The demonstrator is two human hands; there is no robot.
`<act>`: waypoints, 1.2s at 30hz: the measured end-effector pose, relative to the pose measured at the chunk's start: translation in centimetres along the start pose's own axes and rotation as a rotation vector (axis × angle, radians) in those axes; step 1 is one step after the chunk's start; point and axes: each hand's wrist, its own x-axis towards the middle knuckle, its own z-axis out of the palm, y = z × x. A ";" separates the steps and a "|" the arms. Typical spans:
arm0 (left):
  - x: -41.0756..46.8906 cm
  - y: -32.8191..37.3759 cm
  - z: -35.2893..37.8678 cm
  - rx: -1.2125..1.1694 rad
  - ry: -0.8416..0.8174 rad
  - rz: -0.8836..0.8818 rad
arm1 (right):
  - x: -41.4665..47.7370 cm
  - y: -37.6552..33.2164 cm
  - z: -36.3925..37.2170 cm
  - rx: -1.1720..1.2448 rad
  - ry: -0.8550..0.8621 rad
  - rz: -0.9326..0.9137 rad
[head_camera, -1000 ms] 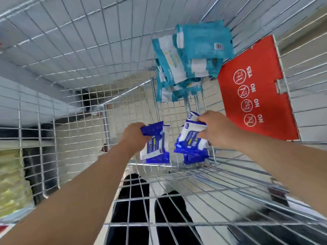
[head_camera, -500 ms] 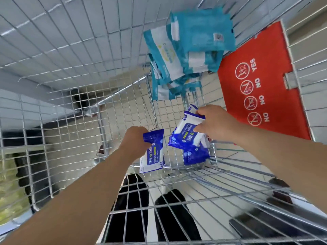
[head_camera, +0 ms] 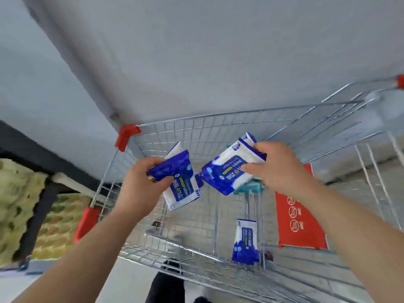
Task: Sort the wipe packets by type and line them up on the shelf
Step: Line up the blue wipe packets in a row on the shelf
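Note:
My left hand (head_camera: 142, 184) grips a dark blue and white wipe packet (head_camera: 180, 182) above the wire shopping cart (head_camera: 196, 123). My right hand (head_camera: 275, 169) holds two stacked blue and white wipe packets (head_camera: 227, 171) just to its right. The two bundles nearly touch at their lower corners. Another blue and white packet (head_camera: 246, 241) leans inside the cart against the wire. A sliver of teal packets (head_camera: 249, 188) shows under my right hand; most of them are hidden.
A red plastic child-seat flap (head_camera: 297, 224) with warning icons lies in the cart at right. Red corner bumpers (head_camera: 125, 136) mark the cart's left side. A grey wall fills the upper view. Shelving with yellowish goods (head_camera: 19, 204) stands at far left. My dark shoes (head_camera: 166, 285) are below.
Both hands have lifted their blue packets up out of the cart basket. My view has swung upward, so the cart rim and wall now show and the teal packets are mostly hidden.

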 end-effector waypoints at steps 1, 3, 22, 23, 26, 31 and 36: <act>-1.2 0.9 -1.9 -0.039 0.040 0.013 | -0.2 -2.3 -1.1 -0.005 0.005 -0.050; -3.7 2.6 -5.7 -0.121 0.110 0.034 | -1.0 -7.1 -3.1 -0.017 0.023 -0.145; -26.5 1.7 -43.9 -0.467 0.798 0.130 | -15.9 -50.3 3.8 0.307 -0.103 -0.785; -27.7 0.7 -46.3 -0.469 0.825 0.127 | -16.8 -52.6 5.5 0.323 -0.126 -0.796; -30.8 -2.4 -53.4 -0.485 0.905 0.101 | -19.4 -59.4 10.4 0.325 -0.166 -0.829; -34.2 -7.1 -64.0 -0.497 1.016 0.024 | -22.3 -69.2 17.9 0.351 -0.184 -0.889; -33.9 -11.0 -71.8 -0.639 1.062 0.011 | -22.5 -76.7 24.6 0.325 -0.213 -0.900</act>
